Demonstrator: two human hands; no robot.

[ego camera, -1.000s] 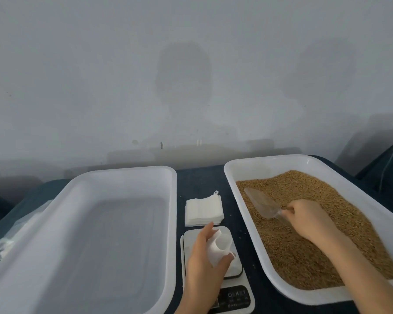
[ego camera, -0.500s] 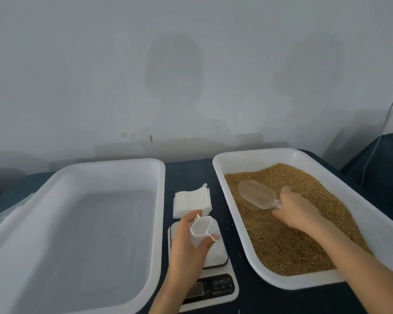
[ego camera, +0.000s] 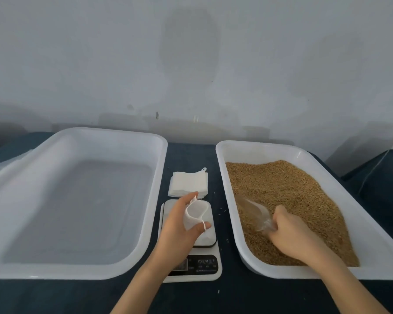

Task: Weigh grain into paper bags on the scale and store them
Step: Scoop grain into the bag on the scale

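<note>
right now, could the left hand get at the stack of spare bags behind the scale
Probably yes: the stack lies just past the left hand and its fingertips, with nothing between. But that hand grips an open bag, so it isn't free.

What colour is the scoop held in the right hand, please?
The scoop is clear, see-through plastic with no pattern, shown best in the head view.

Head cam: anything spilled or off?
Minor only: a few stray grains lie on the dark tabletop between the scale and the grain tray. Nothing else stands out.
</note>
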